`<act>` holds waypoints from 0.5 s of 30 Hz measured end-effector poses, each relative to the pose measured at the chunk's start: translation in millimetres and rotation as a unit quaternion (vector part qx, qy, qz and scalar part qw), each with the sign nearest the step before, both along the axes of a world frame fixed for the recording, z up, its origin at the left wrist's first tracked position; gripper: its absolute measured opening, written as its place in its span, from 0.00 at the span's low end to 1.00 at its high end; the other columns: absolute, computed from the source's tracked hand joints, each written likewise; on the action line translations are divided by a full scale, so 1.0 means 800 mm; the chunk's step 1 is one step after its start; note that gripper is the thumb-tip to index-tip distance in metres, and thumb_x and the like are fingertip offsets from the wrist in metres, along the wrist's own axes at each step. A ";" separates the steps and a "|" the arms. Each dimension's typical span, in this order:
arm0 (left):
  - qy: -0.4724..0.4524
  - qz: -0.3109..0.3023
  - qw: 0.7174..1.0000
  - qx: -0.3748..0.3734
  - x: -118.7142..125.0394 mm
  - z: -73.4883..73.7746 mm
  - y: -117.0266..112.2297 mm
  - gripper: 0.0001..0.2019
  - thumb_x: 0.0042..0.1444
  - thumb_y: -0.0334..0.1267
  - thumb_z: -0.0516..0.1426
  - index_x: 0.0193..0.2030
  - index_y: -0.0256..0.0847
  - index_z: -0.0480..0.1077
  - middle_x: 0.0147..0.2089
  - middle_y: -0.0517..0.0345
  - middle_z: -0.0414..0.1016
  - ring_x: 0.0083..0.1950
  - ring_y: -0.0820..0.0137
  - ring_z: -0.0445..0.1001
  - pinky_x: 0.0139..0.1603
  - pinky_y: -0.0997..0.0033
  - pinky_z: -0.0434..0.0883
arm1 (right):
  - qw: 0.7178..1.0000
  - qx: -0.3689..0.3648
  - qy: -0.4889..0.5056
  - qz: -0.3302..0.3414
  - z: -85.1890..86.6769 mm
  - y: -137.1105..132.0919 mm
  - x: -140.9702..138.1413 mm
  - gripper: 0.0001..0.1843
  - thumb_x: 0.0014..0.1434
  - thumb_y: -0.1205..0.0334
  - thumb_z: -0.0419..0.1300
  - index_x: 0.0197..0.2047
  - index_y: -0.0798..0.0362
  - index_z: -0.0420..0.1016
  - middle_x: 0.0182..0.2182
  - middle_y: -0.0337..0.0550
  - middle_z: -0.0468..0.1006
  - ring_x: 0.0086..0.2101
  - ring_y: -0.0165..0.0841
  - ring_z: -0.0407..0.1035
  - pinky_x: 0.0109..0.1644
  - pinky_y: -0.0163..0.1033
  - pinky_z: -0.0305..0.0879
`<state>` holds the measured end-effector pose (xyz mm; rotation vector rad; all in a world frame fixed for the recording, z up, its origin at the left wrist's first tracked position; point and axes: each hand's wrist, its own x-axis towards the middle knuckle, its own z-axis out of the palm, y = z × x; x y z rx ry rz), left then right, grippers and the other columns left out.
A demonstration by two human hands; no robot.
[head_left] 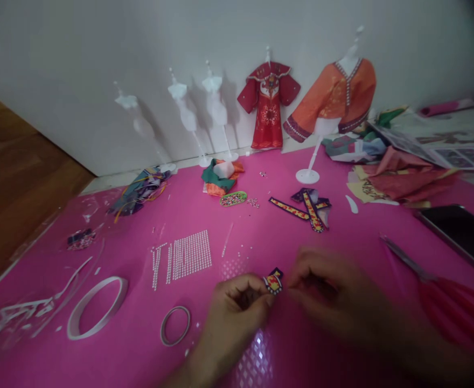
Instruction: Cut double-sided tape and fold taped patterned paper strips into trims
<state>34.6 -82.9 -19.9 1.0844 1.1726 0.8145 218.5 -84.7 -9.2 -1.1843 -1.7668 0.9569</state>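
Pinching patterned piece, tape ring, scissors nearby

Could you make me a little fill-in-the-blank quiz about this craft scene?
The left hand pinches a small patterned piece above a ____ mat.
____ doll stands by the wall are bare.
The scissors have ____ handles.
The larger tape roll lies to the person's ____.
Missing: pink; three; red; left.
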 end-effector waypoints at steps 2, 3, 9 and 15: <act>0.008 0.000 1.000 0.006 0.001 0.003 0.000 0.06 0.44 0.37 0.60 0.21 0.38 0.69 0.20 0.64 0.63 0.23 0.77 0.56 0.24 0.76 0.55 | 0.995 0.087 -0.050 0.026 0.000 -0.004 -0.001 0.06 0.56 0.70 0.57 0.32 0.51 0.75 0.26 0.38 0.71 0.27 0.29 0.66 0.30 0.35 0.58; 0.012 -0.003 1.000 0.007 0.001 0.003 0.000 0.06 0.44 0.37 0.60 0.22 0.38 0.70 0.20 0.64 0.64 0.23 0.77 0.57 0.25 0.75 0.55 | 0.991 0.105 -0.069 0.035 0.000 -0.006 -0.002 0.07 0.57 0.70 0.57 0.33 0.51 0.76 0.27 0.39 0.71 0.28 0.30 0.67 0.30 0.36 0.58; 0.031 -0.020 0.999 0.012 0.001 -0.001 -0.002 0.05 0.45 0.37 0.60 0.23 0.39 0.70 0.21 0.64 0.63 0.24 0.75 0.58 0.25 0.74 0.56 | 0.979 0.125 -0.149 0.061 -0.006 -0.007 -0.002 0.10 0.60 0.69 0.55 0.32 0.52 0.78 0.26 0.41 0.71 0.26 0.30 0.66 0.28 0.37 0.57; 0.042 -0.022 0.999 0.021 0.002 -0.002 -0.001 0.06 0.45 0.37 0.60 0.22 0.39 0.70 0.21 0.63 0.64 0.24 0.75 0.59 0.25 0.75 0.58 | 0.967 0.146 -0.197 0.067 -0.005 -0.006 -0.001 0.14 0.62 0.67 0.54 0.28 0.52 0.77 0.24 0.41 0.71 0.25 0.29 0.64 0.26 0.37 0.54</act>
